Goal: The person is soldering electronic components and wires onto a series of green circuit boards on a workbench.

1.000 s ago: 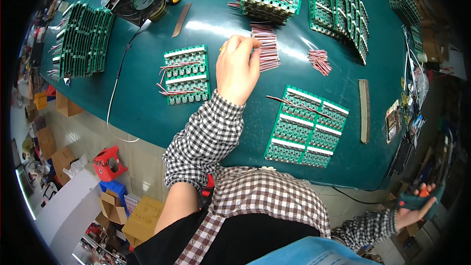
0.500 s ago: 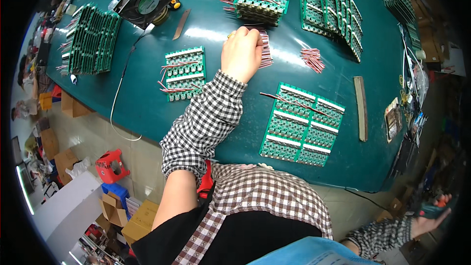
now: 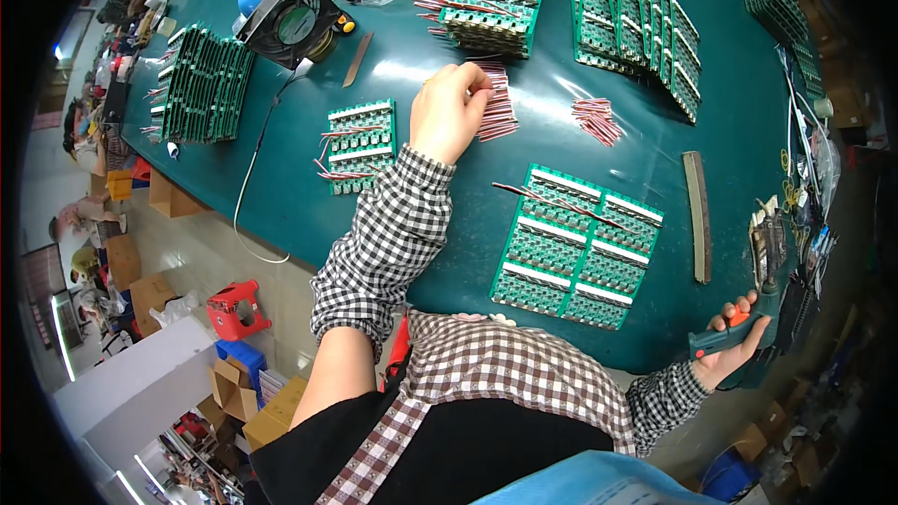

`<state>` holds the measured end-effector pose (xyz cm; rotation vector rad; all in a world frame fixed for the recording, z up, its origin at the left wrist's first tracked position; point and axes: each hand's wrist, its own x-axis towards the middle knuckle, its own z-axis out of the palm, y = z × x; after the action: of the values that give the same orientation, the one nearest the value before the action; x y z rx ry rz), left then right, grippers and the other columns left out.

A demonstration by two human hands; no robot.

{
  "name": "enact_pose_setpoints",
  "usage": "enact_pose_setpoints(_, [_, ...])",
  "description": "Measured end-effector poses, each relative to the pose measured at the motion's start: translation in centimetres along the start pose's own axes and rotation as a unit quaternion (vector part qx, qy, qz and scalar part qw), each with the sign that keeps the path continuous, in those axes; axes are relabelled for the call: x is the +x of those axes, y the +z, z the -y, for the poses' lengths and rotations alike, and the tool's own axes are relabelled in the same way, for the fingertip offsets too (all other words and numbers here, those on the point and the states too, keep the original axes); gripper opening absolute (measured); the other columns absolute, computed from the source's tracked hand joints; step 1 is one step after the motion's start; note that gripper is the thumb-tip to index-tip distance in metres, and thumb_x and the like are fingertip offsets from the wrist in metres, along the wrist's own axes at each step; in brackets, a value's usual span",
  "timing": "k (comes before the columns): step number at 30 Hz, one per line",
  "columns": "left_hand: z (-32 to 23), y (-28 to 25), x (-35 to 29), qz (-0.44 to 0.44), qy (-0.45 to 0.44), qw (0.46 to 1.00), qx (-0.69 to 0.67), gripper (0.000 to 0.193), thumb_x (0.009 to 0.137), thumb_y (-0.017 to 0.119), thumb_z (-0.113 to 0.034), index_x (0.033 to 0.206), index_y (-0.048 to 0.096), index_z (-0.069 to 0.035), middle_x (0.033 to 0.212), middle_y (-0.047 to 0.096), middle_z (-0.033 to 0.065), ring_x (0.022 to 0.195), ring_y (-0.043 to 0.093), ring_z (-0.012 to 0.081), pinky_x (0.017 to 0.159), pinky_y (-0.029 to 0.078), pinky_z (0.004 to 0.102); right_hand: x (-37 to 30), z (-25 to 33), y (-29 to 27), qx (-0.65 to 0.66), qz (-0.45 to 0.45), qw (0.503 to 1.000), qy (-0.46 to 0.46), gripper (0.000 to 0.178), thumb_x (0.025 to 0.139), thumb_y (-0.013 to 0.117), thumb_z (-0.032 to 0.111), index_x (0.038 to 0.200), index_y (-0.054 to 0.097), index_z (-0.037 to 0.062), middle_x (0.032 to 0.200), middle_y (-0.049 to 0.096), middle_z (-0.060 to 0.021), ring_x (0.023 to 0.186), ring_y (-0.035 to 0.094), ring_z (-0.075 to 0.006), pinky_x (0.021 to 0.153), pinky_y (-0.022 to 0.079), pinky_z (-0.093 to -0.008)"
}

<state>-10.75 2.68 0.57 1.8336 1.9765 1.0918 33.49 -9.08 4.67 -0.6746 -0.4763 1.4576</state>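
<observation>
My left hand (image 3: 449, 112) reaches over the table with fingers pinched together at the left edge of a row of short red-and-white wires (image 3: 500, 112); its fingertips are partly hidden. In my right hand (image 3: 725, 355), by the table's right front edge, is a dark green pistol-grip tool (image 3: 711, 342) with an orange trigger. Between the hands lies a panel of green circuit boards (image 3: 575, 266), with a twisted dark-and-red wire (image 3: 561, 206) across its upper part. Left of my left forearm is a smaller circuit board (image 3: 360, 138) with wires on it.
Farther back stand a tall stack of wired boards (image 3: 491, 14) and a leaning row of boards (image 3: 636, 23). More boards (image 3: 201, 84) and a black fan (image 3: 295, 23) with a cord are at the left. A small wire pile (image 3: 597, 122) and a flat strip (image 3: 697, 215) lie right.
My right hand has come up and inward with the green tool, from the lower right to the table's edge. My left hand has shifted slightly left and nearer, staying at the wires. The view has shifted slightly.
</observation>
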Motion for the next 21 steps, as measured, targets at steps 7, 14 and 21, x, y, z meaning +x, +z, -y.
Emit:
enact_pose_setpoints(7, [-0.4,0.8,0.9,-0.029,0.019,0.999,0.040,0.009,0.073,0.063,-0.008,0.080,0.059,-0.004,0.077,0.059,0.0058,0.063,0.054,0.0195,0.060,0.044,0.0308,0.9,-0.5,-0.7,0.034,-0.009,0.999,0.010,0.036,0.093,0.044,0.030,0.111,0.037,-0.0001,0.090,0.048,-0.0104,0.080,0.055,-0.0220,0.057,0.054,-0.0299])
enact_pose_setpoints(14, [-2.1,-1.3,-1.1,-0.019,-0.038,0.978,-0.204,0.009,0.080,0.059,-0.005,0.088,0.058,0.000,0.081,0.058,0.0059,0.073,0.056,0.0127,0.065,0.045,0.0258,2.1,-3.3,-0.5,0.149,0.055,0.986,0.042,0.037,0.091,0.048,0.030,0.110,0.037,0.0008,0.086,0.045,-0.0070,0.070,0.048,-0.0174,0.054,0.050,-0.0307])
enact_pose_setpoints(21, [-3.8,1.3,-4.6,0.057,-0.143,0.863,-0.482,0.010,0.083,0.061,-0.010,0.088,0.056,-0.002,0.080,0.056,0.0019,0.060,0.054,0.0045,0.050,0.046,0.0201,1.1,-3.6,-0.9,0.147,0.069,0.985,0.054,0.037,0.088,0.053,0.032,0.105,0.039,0.0021,0.077,0.038,-0.0005,0.062,0.039,-0.0103,0.050,0.040,-0.0226])
